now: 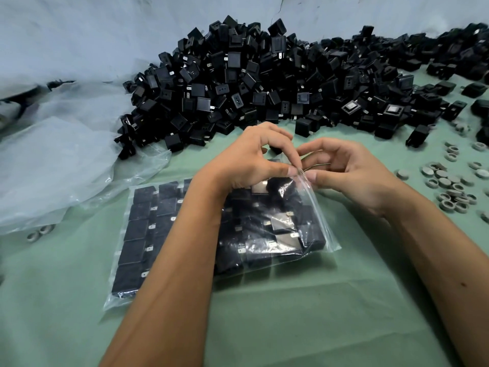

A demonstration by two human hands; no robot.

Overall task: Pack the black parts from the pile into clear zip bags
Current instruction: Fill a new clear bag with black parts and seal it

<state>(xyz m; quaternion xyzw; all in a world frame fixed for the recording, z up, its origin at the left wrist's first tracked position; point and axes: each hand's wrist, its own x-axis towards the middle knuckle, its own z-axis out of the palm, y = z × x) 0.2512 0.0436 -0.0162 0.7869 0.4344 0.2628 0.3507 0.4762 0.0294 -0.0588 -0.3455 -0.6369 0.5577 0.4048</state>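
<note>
Grey rings and loose plastic

Grey rings scatter at three o'clock — crumpled plastic sheeting at nine — on green cloth.

Pale green cloth-covered table beneath a whitish plastic-draped backdrop, in soft, even light.

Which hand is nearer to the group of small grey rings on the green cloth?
Right. The right hand pinches the clear zip bag just left of the small grey rings; the left hand grips the same bag mouth farther from them.
</note>
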